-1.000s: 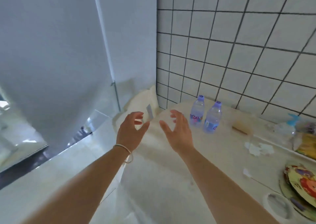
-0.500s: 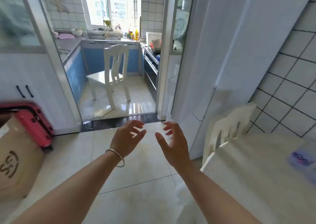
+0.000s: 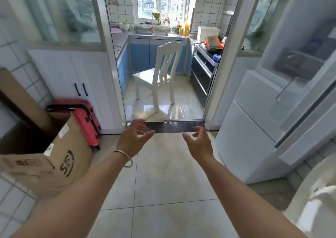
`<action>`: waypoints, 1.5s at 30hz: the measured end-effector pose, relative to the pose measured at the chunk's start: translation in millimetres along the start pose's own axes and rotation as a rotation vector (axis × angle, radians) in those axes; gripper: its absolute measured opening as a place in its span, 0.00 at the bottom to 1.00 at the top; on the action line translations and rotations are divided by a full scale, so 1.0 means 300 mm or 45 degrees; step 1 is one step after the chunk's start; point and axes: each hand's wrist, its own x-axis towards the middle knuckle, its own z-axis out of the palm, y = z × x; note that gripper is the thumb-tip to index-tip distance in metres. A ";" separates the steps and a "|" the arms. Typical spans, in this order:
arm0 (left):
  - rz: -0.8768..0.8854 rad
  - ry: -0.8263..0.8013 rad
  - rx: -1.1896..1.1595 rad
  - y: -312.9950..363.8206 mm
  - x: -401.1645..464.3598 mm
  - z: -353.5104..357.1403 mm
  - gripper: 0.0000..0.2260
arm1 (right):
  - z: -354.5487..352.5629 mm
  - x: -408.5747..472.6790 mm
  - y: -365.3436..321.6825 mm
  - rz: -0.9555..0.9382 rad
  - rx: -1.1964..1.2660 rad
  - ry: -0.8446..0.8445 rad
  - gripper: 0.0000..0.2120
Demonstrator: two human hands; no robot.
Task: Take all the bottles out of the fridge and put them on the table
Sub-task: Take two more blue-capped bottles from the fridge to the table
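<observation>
We see no bottles right now, so we cannot tell how many are out or left. The tall white fridge (image 3: 263,121) stands open at our right, with its shelves too blurry to read. Our left hand (image 3: 133,139) and right hand (image 3: 199,143) hang over the floor, each grip spread and holding nothing, so we think another trip comes next.

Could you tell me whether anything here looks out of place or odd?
The white chair stands alone mid-floor in the kitchen doorway, partly blocking the way. The fridge on the right looks open.
</observation>
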 end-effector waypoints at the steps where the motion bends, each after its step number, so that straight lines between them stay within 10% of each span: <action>1: -0.011 -0.038 0.008 -0.027 0.031 0.011 0.21 | 0.026 0.031 -0.006 0.008 -0.006 0.007 0.24; 24: 0.231 -0.381 -0.021 0.250 1.556 0.660 0.26 | -0.077 1.527 -0.054 0.121 0.151 0.314 0.22; 45: 0.932 -1.341 -0.453 1.226 2.181 2.073 0.22 | -1.126 2.255 0.299 0.494 -0.034 1.539 0.20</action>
